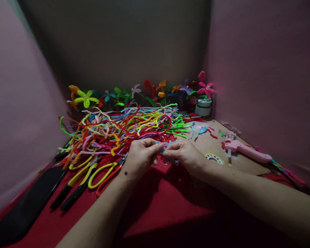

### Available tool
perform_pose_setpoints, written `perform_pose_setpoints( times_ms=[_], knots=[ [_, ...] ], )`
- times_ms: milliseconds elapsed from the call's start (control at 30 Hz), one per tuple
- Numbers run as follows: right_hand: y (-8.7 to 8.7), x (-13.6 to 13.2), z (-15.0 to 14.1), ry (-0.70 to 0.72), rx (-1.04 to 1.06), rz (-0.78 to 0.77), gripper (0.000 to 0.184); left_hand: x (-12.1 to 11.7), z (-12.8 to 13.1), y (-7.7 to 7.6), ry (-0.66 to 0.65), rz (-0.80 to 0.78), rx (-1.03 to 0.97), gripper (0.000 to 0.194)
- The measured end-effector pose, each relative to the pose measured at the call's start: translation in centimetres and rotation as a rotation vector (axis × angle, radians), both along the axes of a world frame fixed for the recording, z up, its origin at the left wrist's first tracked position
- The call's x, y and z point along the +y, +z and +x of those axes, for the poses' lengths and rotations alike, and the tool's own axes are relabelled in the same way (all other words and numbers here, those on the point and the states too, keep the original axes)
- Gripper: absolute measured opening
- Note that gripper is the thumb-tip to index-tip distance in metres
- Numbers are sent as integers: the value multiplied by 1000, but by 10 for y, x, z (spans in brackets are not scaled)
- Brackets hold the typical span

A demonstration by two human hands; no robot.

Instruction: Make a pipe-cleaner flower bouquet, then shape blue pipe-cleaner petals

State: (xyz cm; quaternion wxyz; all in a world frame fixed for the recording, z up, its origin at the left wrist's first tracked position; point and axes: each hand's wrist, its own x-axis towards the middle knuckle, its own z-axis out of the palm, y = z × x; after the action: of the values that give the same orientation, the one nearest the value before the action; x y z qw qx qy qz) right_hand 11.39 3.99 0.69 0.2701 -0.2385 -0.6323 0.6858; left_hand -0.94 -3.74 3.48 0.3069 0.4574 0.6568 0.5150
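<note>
Both hands meet over the red cloth, fingertips pinched around a light blue pipe cleaner (172,142). My left hand (144,153) grips one part of it between thumb and forefinger. Close beside it, my right hand (187,155) pinches another part, with a short length sticking out above the fingers. The fingers hide much of the pipe cleaner's shape. Just behind the hands spreads a big tangled heap of coloured pipe cleaners (124,124). On the board to the right lies a light blue looped piece (201,130).
Scissors (103,175) with yellow and orange handles and pliers (80,182) lie left. A pink glue gun (250,151) rests on a wooden board (248,165) at right, near a white ring (214,157). Pipe-cleaner flowers (86,99) line the back; pink walls (268,69) stand either side.
</note>
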Motion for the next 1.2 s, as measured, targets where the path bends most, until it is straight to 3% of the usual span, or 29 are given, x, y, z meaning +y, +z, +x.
perform_pose_setpoints(
  times_ms=[100, 167, 300, 467, 600, 967, 1200],
  knots=[
    [-1, 1, -1, -4, -35, -59, 17, 2, 5, -2, 124, 107, 214, 15],
    [-3, 2, -2, 29, -26, -106, 18, 3, 4, -3, 141, 123, 226, 15],
    [-5, 5, -2, 98, 55, -239, 17, 5, -6, -3, 68, 60, -78, 24],
    [-1, 11, -3, -2, 217, -322, 12, 6, -10, -10, -112, -46, -331, 27],
    [-1, 13, -3, -8, 237, -337, 11, 7, -4, -15, -244, -129, -268, 24],
    [-1, 12, -2, 53, 286, -272, 3, 4, -1, -6, -115, -111, -169, 24],
    [-4, 12, -4, -25, 186, -316, 19, 5, -5, -9, -123, -115, 64, 16]
  ],
)
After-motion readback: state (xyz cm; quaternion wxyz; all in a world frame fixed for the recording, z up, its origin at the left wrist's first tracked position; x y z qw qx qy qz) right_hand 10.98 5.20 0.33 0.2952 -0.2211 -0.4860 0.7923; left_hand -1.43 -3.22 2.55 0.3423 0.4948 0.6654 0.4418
